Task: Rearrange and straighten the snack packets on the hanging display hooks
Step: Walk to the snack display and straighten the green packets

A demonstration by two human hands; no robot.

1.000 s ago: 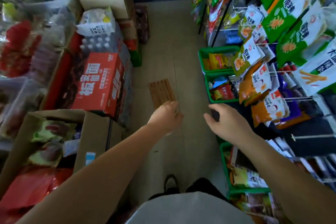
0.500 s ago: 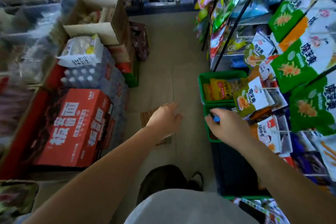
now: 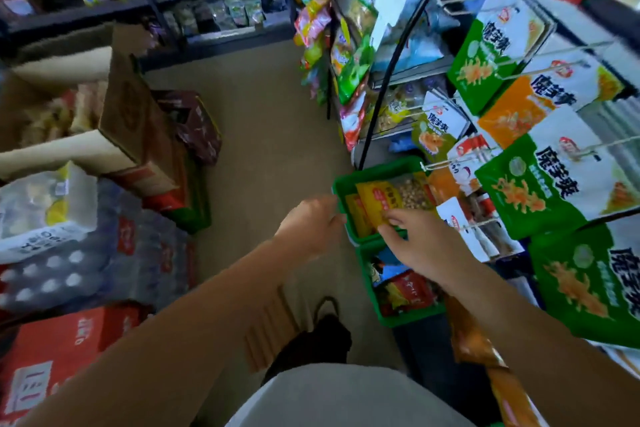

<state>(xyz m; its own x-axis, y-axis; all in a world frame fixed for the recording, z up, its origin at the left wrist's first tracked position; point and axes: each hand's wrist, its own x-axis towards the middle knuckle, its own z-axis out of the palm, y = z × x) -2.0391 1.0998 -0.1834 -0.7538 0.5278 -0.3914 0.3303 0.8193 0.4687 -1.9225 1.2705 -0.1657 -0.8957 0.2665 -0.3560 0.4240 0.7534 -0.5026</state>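
Observation:
Green, orange and white snack packets (image 3: 530, 184) hang on wire hooks (image 3: 540, 76) of the display on the right. My right hand (image 3: 420, 241) reaches over the near edge of a green basket (image 3: 374, 170); its fingertips touch a yellow packet (image 3: 377, 206) lying inside, and I cannot tell whether it grips it. My left hand (image 3: 310, 224) hovers just left of that basket's rim, fingers loosely curled, nothing in it.
A second green basket (image 3: 401, 317) with red and blue packets sits nearer me. Cardboard boxes (image 3: 138, 128), a bottle pack (image 3: 69, 274) and a red carton (image 3: 59, 354) line the left. Shelves (image 3: 214, 0) close the aisle's far end. My foot (image 3: 318, 336) stands on the tan floor.
The view tilted up and the display came closer. Both hands moved forward and right, from the nearer basket's edge to the farther green basket; the right fingers now rest on the yellow packet.

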